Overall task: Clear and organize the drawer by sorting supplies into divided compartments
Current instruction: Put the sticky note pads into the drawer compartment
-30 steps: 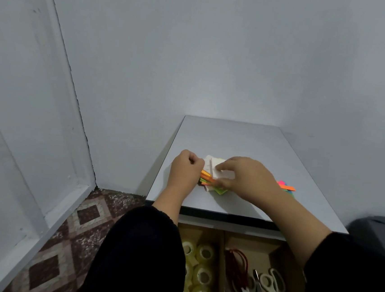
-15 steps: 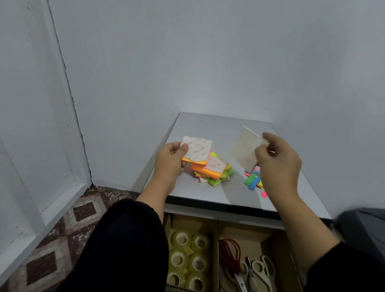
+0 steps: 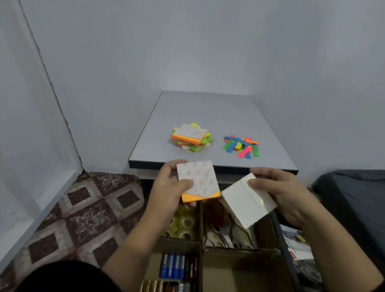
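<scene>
Left hand (image 3: 170, 191) grips an orange pad of sticky notes (image 3: 198, 181) by its left edge, thumb on the pale top sheet, over the open drawer (image 3: 277, 255). Right hand (image 3: 283, 192) pinches a white pad (image 3: 247, 201), tilted, just beside the orange one and not touching it. Below them the drawer's cardboard compartments hold tape rolls (image 3: 185, 225) at far left, scissors (image 3: 224, 233) at far right and batteries (image 3: 174, 265) at near left. On the grey surface (image 3: 213, 110) behind lie a messy stack of sticky notes (image 3: 191, 139) and, to its right and apart from it, a heap of coloured strips (image 3: 242, 147).
</scene>
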`<action>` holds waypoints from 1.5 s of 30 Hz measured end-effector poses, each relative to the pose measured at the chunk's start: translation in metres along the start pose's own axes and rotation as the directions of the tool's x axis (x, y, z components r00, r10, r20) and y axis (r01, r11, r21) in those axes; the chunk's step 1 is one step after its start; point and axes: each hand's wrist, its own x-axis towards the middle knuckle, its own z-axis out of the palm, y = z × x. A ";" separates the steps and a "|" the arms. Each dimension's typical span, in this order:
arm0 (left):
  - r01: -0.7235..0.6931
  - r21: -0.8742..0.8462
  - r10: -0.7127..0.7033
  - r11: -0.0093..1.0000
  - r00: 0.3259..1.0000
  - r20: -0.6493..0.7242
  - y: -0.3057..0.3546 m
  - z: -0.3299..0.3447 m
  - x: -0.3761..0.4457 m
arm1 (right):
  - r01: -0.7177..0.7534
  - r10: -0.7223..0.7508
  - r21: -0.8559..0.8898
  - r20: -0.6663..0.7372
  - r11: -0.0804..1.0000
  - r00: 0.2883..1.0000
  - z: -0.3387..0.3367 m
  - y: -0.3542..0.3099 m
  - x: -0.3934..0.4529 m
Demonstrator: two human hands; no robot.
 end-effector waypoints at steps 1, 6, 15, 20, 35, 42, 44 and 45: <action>0.026 0.055 -0.028 0.998 0.999 0.032 -0.009 0.002 -0.015 | 0.007 -0.004 -0.143 0.018 0.990 1.000 -0.003 0.006 -0.009; 0.142 0.212 -0.171 0.967 0.977 0.130 -0.050 0.012 -0.059 | -0.016 0.105 -0.549 0.132 0.836 0.986 -0.009 0.043 -0.034; -0.084 0.639 -0.164 0.765 0.934 0.319 -0.074 0.021 -0.074 | 0.104 0.121 -0.861 0.189 0.498 0.975 0.006 0.085 -0.043; -0.282 0.818 -0.107 0.502 0.918 0.382 -0.075 0.024 -0.078 | 0.129 0.176 -0.923 0.204 0.362 0.963 0.015 0.108 -0.045; -0.747 0.662 -0.188 0.060 0.643 0.742 -0.071 0.029 -0.084 | 0.021 0.242 -0.981 0.068 0.192 0.968 0.028 0.130 -0.050; -0.817 0.545 -0.556 -0.189 0.546 0.626 -0.071 0.043 -0.075 | 0.022 0.406 -0.996 0.054 0.083 0.912 0.033 0.141 -0.038; -0.826 0.493 -0.668 -0.273 0.531 0.521 -0.073 0.053 -0.072 | 0.021 0.423 -0.997 0.051 0.075 0.905 0.034 0.140 -0.037; -0.822 0.487 -0.702 -0.297 0.533 0.472 -0.074 0.058 -0.070 | 0.019 0.428 -0.997 0.048 0.071 0.902 0.034 0.140 -0.037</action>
